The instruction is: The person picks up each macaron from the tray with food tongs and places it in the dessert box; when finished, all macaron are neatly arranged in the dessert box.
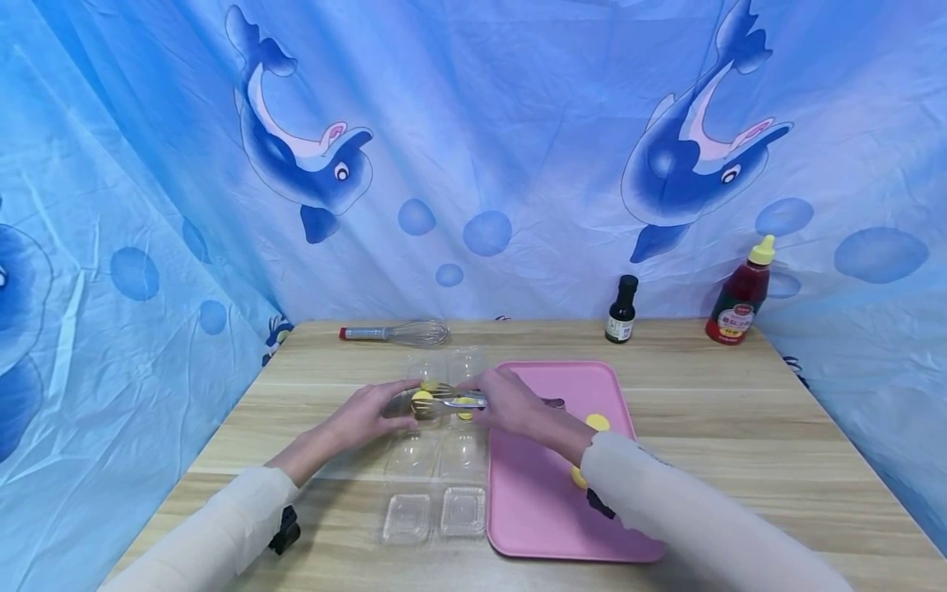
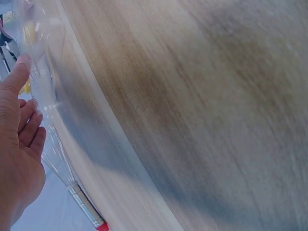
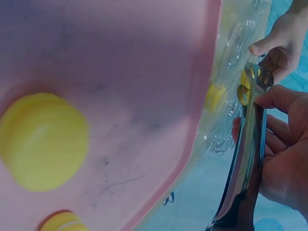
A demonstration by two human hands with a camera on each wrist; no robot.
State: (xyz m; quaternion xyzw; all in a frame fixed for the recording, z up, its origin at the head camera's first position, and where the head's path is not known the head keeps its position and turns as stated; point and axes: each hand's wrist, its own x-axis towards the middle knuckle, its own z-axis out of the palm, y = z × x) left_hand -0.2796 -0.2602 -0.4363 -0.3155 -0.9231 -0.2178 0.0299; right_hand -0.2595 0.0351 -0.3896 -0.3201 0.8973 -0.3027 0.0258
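My right hand (image 1: 506, 403) holds metal tongs (image 3: 250, 139), thumb on one side and fingers on the other. Their slotted tips point left, around a yellow round piece (image 1: 422, 401) over the clear plastic container (image 1: 408, 520) with its two columns of compartments. Two more yellow pieces show there, one (image 1: 429, 385) just behind the tips and one (image 1: 464, 408) below the tongs. At the container's left side is my left hand (image 1: 370, 413), thumb and fingers spread apart, fingertips right at the plastic. On the pink tray (image 1: 533, 501) lie yellow round pieces (image 3: 43, 142), one showing a pale stripe.
The pink tray stands right beside the container, under my right forearm. A whisk (image 1: 407, 332) with a red handle end lies behind the container. Toward the back right stand a small dark bottle (image 1: 621, 311) and a red sauce bottle (image 1: 738, 296). A blue dolphin curtain (image 1: 473, 164) surrounds the table.
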